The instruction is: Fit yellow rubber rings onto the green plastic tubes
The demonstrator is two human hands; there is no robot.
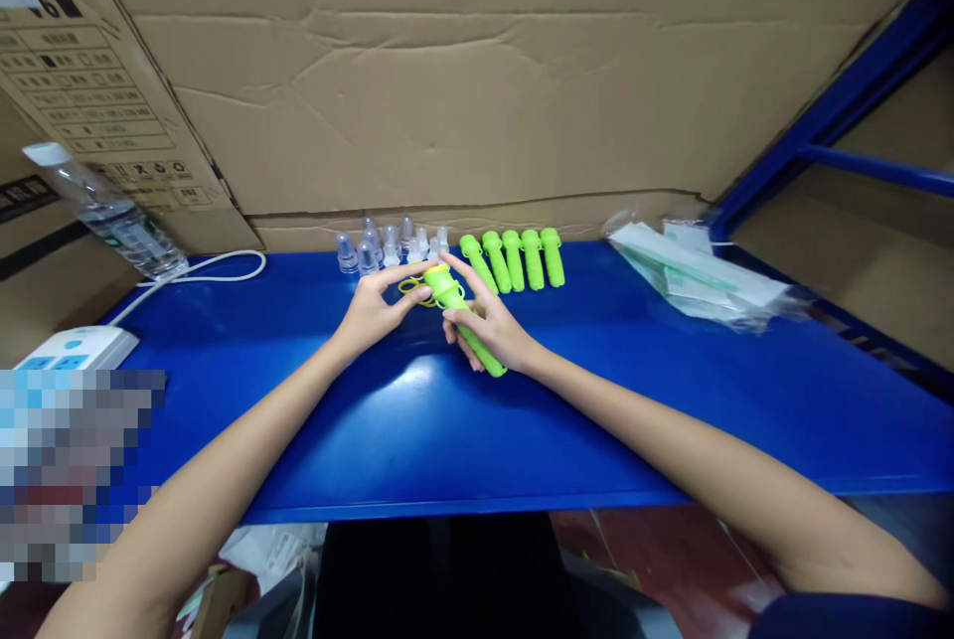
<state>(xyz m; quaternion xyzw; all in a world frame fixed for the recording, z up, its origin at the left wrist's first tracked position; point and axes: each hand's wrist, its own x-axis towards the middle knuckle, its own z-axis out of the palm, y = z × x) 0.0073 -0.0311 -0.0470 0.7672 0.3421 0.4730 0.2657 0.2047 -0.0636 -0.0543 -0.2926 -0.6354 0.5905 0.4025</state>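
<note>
My right hand (488, 323) is wrapped round a bright green plastic tube (462, 316) lying slanted just above the blue table (596, 391), with the forefinger stretched along its top. My left hand (377, 306) pinches at the tube's upper end, where a thin yellow rubber band (412, 289) loops out. Behind the hands, several more green tubes (514, 259) lie side by side in a row. To their left stands a cluster of several small clear bottles (388, 246).
A stack of clear plastic packets (697, 271) lies at the back right. A water bottle (111, 212) leans at the back left, with a white cable (209, 276) and a white power strip (75, 349) beneath. Cardboard boxes (477, 82) wall the back; a blue frame (842, 107) rises right.
</note>
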